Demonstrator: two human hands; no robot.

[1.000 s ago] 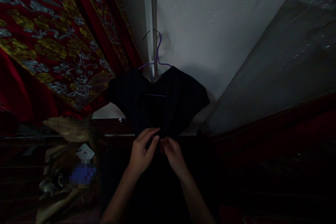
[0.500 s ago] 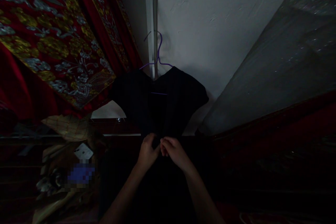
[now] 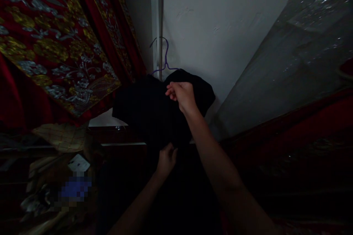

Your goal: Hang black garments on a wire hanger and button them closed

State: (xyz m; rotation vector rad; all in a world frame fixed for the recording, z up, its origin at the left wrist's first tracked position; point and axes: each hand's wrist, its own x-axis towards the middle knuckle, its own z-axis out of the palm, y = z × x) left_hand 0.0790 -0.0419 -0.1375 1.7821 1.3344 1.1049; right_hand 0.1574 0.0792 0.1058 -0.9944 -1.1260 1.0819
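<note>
A dark short-sleeved garment hangs on a purple wire hanger. Low on its front, my left hand is closed, its fingers curled against the cloth and seeming to pinch it. My right hand is raised in front of the upper chest, near the neckline, with thumb and fingers pinched together. Whatever may be between those fingertips is too small and dark to make out. The garment's lower part merges into shadow.
The hanger hooks at a narrow metal upright by a pale wall. At left hangs red cloth with gold and silver embroidery; at right, clear plastic sheeting. A white phone-like object and a blurred blue item lie lower left.
My right hand has lifted from beside the left hand up to the neckline. My left hand has shifted slightly right and down. The neck opening now looks more covered.
</note>
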